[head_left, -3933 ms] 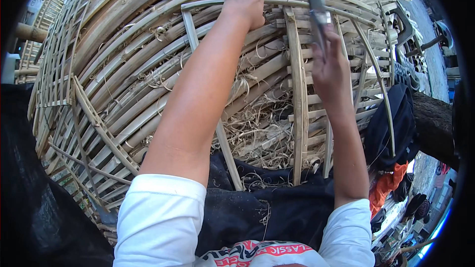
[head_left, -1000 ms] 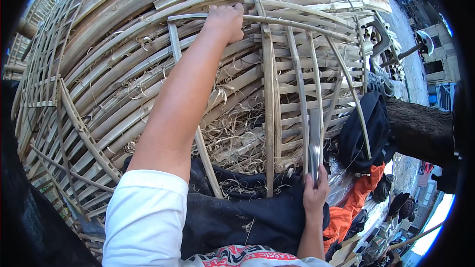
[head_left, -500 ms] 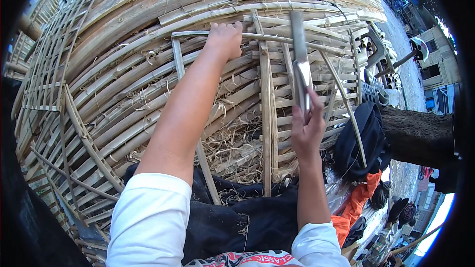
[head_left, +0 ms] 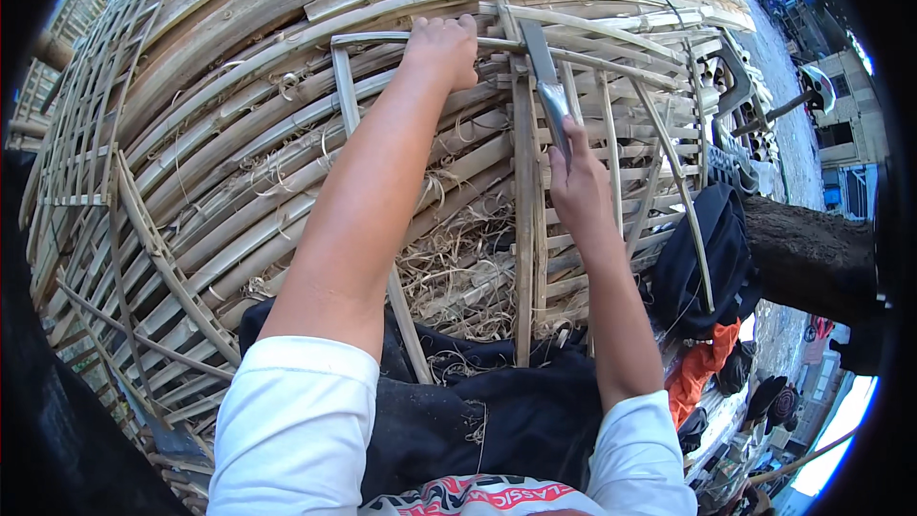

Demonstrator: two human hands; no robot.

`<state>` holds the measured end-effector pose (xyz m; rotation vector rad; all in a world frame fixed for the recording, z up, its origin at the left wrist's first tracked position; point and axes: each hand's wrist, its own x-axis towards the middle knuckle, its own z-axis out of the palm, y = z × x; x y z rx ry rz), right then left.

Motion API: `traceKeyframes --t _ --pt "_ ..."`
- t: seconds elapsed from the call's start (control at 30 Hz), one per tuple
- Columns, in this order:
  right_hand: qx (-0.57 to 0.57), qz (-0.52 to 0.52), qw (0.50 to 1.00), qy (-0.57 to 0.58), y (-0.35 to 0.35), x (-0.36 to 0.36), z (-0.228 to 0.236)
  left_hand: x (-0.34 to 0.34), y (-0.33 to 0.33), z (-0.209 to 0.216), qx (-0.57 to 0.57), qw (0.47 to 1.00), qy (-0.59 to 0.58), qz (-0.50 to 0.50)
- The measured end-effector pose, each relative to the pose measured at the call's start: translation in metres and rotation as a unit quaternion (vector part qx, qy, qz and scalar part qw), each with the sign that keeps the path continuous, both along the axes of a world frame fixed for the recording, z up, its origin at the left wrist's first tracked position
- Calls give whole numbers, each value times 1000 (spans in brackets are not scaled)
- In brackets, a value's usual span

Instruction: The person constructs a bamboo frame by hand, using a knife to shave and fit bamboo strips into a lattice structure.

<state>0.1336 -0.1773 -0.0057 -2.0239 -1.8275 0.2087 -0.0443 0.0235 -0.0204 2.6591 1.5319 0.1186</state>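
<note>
- bamboo strip (head_left: 377,37): long axis approx. l.–r., extending both sides of l. hand (head_left: 444,50), which is closed round it.
- r. hand (head_left: 580,175): below strip, wrapped on knife (head_left: 539,57); blade aims up, crossing strip, contact unclear.
- l. hand nearer.

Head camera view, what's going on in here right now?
A person is handling a bent pale strip, gripping it with the left hand. The right hand holds a long flat-bladed tool, its blade crossing the strip in this view; whether they touch, I can't tell. Curly shavings lie below, between the forearms, with dark cloth nearer the person.
</note>
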Motion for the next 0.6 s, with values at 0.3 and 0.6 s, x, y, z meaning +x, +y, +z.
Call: traceKeyframes --t 0.3,0.6 --pt "52 -2 998 26 -10 -5 -21 1 -2 3 -4 999 30 -8" --pt "97 16 994 36 -3 -16 -6 -8 4 6 -6 999 42 -6"
